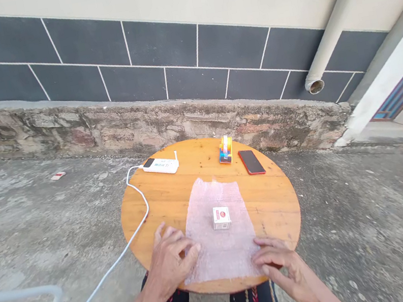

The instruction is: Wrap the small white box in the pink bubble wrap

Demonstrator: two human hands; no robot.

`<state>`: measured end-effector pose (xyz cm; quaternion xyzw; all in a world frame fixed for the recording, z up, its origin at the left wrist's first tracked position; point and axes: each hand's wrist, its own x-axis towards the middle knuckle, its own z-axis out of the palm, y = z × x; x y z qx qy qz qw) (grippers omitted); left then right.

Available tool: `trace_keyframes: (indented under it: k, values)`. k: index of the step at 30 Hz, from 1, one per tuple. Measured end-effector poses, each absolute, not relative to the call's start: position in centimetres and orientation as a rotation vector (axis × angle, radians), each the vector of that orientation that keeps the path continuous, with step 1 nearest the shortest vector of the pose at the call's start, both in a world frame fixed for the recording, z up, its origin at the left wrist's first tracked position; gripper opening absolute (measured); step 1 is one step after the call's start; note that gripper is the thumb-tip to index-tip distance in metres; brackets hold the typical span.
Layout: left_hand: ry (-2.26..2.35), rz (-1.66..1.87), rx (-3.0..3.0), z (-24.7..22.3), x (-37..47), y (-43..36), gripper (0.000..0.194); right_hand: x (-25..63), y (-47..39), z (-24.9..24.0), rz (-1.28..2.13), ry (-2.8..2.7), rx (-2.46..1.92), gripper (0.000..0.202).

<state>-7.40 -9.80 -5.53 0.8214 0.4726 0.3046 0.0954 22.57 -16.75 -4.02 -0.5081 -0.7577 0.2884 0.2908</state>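
Note:
A sheet of pinkish bubble wrap [219,259] lies flat near the front of a round wooden table [273,211]. On the middle of the sheet sits a small white box [221,218] with red print. My left hand [173,256] rests at the sheet's left edge, fingers apart, holding nothing. At the lower right edge of the sheet is my right hand [280,264], its fingers spread and loosely bent, also with nothing in it. Neither hand touches the box.
Toward the back of the table are a white power bank [161,166] with a cable [125,251] running off left, a tape roll in colourful packaging [225,150] and a red-edged phone [252,162]. A tiled wall [165,49] and drainpipe [334,20] stand behind.

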Motion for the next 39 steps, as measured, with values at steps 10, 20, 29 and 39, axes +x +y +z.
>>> trace_keyframes:
  k: [10, 20, 29, 39]
  values:
    - [1.546, 0.972, 2.471, -6.9, -7.1, -9.4, 0.011, 21.7, -17.2, -5.8, 0.688, -1.858, -1.392, 0.022]
    - [1.527, 1.043, 2.473, -7.3, -7.1, -9.6, 0.014, 21.8, -15.9, -4.0, 0.721, -1.538, -1.431, 0.025]
    - [1.528, 1.03, 2.454, -7.3, -7.1, -9.6, 0.014, 16.3, -7.8, -3.4, 0.408, -2.035, -1.38, 0.056]
    - [1.571, 1.057, 2.411, -7.0, -7.0, -9.8, 0.014, 26.6, -8.5, -3.7, 0.279, -1.763, -1.734, 0.054]
